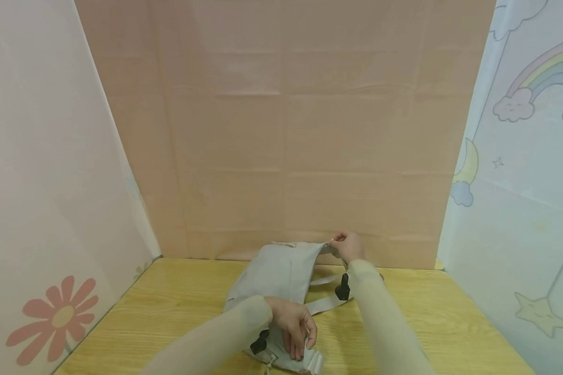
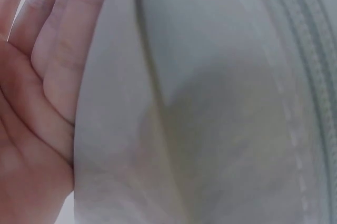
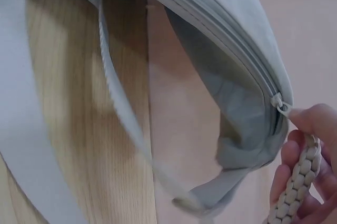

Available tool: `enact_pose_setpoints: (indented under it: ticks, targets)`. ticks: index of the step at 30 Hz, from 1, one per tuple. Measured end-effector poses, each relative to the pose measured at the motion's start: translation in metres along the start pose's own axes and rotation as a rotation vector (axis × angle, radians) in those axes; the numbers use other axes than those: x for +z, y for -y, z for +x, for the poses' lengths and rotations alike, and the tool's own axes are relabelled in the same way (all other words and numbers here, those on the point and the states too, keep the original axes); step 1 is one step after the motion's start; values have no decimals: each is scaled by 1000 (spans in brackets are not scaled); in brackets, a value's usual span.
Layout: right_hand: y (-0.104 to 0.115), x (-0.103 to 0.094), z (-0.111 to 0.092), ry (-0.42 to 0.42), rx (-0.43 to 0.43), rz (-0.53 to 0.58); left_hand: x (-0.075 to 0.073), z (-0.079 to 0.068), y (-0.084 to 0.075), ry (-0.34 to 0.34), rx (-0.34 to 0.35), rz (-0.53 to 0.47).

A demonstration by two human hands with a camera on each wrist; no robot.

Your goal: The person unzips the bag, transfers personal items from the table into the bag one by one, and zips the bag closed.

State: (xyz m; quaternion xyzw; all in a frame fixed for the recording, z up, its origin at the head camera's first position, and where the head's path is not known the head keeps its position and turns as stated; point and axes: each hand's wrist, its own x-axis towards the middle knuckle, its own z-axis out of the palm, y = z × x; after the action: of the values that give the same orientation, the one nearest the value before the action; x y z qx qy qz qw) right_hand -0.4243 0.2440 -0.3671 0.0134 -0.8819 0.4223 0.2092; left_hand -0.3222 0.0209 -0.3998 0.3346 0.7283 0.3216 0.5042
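Observation:
A pale grey fabric bag (image 1: 272, 268) stands slanted on the table in the head view, its straps (image 1: 323, 304) hanging to the right. At its far upper corner my right hand (image 1: 349, 246) pinches a small zipper pull (image 3: 284, 109) between thumb and finger. From that pull a beige braided cord (image 3: 300, 176) runs through the curled fingers. My left hand (image 1: 293, 325) grips the bag's near lower part, fingers bent downward; its fingertips are hidden in the left wrist view. There, close fabric and a zipper track (image 2: 308, 66) fill most of the picture.
The wood-grain table (image 1: 169, 312) meets a tan back panel (image 1: 281, 130) just behind the bag. Patterned side walls (image 1: 51, 182) stand at left and right. A buckle end (image 1: 314, 362) lies near the left hand. Black wrist cameras (image 1: 343, 287) sit on both sleeves.

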Motion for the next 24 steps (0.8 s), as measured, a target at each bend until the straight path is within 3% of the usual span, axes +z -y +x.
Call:
enact_pose_setpoints:
  ticks: [3, 5, 8, 14, 19, 24]
  targets:
    - [-2, -7, 0, -32, 10, 2, 1, 1, -1, 1, -6, -9]
    - [-3, -11, 0, -11, 0, 7, 1, 1, -1, -1, -8, -8]
    - [-7, -15, 0, 100, -26, 14, 0, 3, 1, -1, -11, -15]
    - [-9, -31, -1, 353, -58, 215, 0, 6, 11, 34, -43, -42]
    - [-1, -41, -10, 408, -109, 237, -1, 6, 13, 30, -40, -48]
    - [14, -40, -29, 473, -101, 267, -3, 2, 9, 33, -6, -14]
